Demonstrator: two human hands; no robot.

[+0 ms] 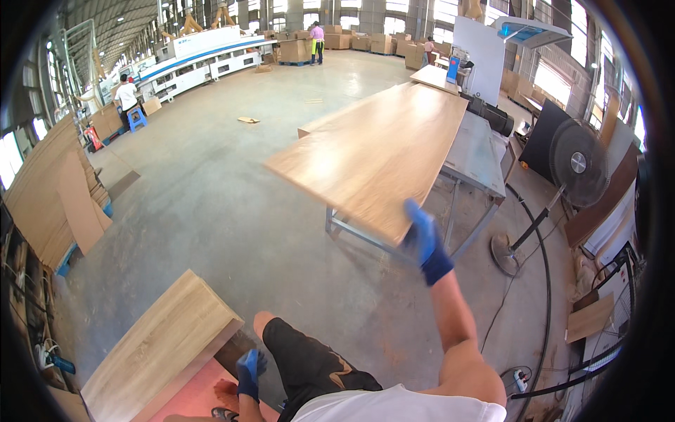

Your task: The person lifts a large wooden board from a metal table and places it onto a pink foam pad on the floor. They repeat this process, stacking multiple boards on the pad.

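Observation:
A large wood-grain panel (380, 151) slants away from me, its far part over a metal-framed table and its near end jutting past the frame. My right hand (424, 239), in a blue glove, grips the panel's near right corner, thumb along the top and fingers at the edge. Down at my left side, my left hand (250, 369), also gloved in blue, hangs with loosely bent fingers and nothing visible in it. Close beside it lies a stack of wood-grain boards (165, 344) above a pinkish surface (200, 397).
A pedestal fan (578, 163) stands to the right, with a black hose (545, 281) running along the floor. Cardboard sheets (53, 197) lean in a stack at left. Farther off are a long white machine (204, 63), a person (126, 95) at left and another person (317, 42).

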